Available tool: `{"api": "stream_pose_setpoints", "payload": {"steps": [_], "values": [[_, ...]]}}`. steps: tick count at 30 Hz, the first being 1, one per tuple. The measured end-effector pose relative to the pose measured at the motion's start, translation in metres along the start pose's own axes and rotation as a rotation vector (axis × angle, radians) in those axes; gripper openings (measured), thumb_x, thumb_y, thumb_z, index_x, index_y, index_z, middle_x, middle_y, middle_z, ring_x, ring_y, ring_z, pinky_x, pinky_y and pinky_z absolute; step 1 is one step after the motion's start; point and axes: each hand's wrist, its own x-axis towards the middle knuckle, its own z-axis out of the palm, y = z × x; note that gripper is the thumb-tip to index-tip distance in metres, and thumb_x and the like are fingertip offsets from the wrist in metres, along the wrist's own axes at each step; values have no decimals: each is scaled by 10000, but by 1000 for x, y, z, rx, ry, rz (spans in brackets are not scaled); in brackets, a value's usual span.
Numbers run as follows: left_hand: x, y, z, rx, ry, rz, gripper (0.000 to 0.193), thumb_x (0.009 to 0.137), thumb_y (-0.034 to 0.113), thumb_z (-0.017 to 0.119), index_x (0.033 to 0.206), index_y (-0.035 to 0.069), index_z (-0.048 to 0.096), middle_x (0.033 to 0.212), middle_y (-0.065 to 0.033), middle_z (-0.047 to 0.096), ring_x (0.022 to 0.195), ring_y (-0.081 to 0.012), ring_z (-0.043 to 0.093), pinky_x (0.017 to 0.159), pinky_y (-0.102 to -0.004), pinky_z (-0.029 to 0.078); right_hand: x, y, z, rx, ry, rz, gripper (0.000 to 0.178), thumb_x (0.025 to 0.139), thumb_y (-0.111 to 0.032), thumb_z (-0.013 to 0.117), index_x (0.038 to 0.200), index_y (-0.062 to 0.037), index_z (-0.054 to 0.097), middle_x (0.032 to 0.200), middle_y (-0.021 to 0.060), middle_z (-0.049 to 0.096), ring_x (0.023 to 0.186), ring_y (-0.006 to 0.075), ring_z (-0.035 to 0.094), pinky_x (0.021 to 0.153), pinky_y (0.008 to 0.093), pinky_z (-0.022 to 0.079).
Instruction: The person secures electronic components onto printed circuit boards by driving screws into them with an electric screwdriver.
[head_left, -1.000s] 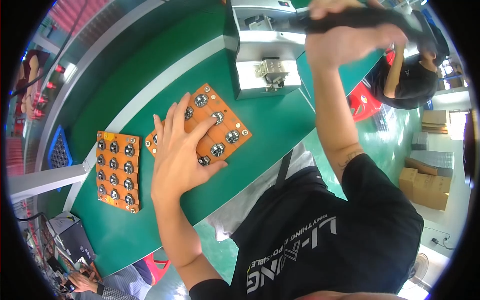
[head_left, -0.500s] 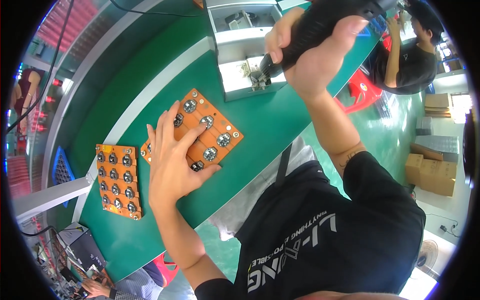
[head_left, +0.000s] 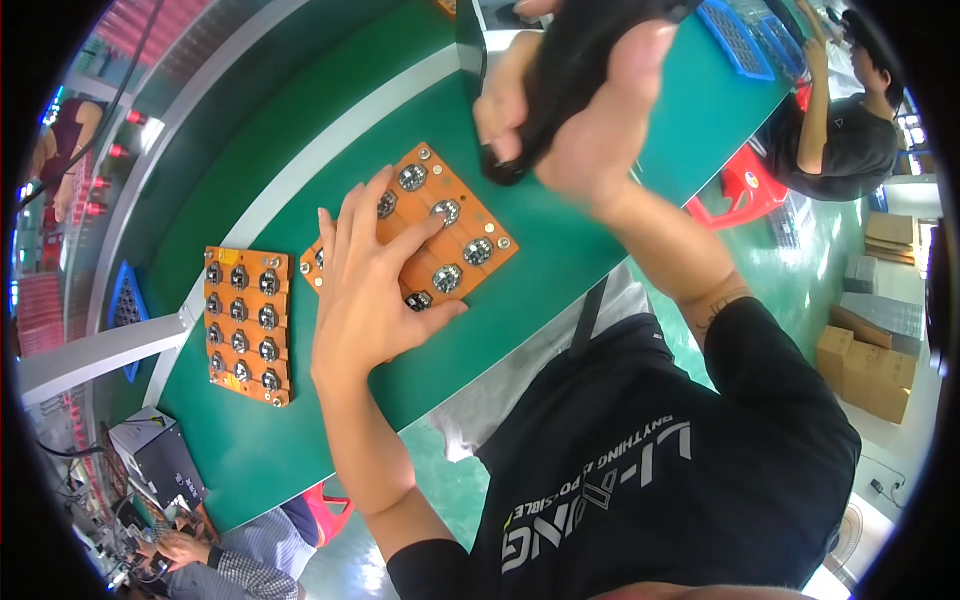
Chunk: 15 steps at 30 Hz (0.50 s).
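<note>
My left hand (head_left: 362, 290) lies with fingers spread over an orange fixture board (head_left: 425, 245) on the green table. Small round black-and-silver parts (head_left: 447, 278) sit in the board's pockets, and screws show at its corners. The palm and fingers hide part of the board. In my right hand (head_left: 600, 145) is a black electric screwdriver (head_left: 575, 75), held above the table beyond the board's far right side. Its nose slants down toward the board without touching it. A second orange fixture board (head_left: 240, 325), filled with similar round parts, rests to the left.
A grey box (head_left: 471, 60) stands at the table's far side, partly behind my right hand. Blue trays (head_left: 737, 40) lie far right, near a seated co-worker (head_left: 845, 135) and a red stool (head_left: 745, 185). Another person's hands (head_left: 180, 550) show lower left. A grey frame bar (head_left: 100, 370) crosses the left.
My right hand has brought the screwdriver from the grey box back toward the board. My left hand stays on the board. The whole view has shifted a little.
</note>
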Motion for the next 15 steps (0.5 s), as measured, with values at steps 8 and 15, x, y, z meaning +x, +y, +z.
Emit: {"api": "stream_pose_setpoints", "payload": {"steps": [8, 15], "values": [[2, 0, -2, 7, -6, 24, 809, 472, 258, 966, 1243, 160, 743, 1554, -158, 405, 1422, -407, 390, 1154, -744, 260, -32, 43, 31, 76, 127, 89, 419, 1064, -428, 572, 1226, -57, 465, 721, 93, 590, 493, 113, 537, 453, 250, 430], [0, -1, -1, 10, 0, 26, 802, 475, 255, 966, 1240, 160, 746, 1550, -150, 406, 1412, -405, 395, 1155, -742, 264, -29, 21, 40, -270, 57, 176, 795, 992, -744, 413, 1267, 2, 418, 655, 120, 596, 505, 157, 564, 502, 282, 472]]}}
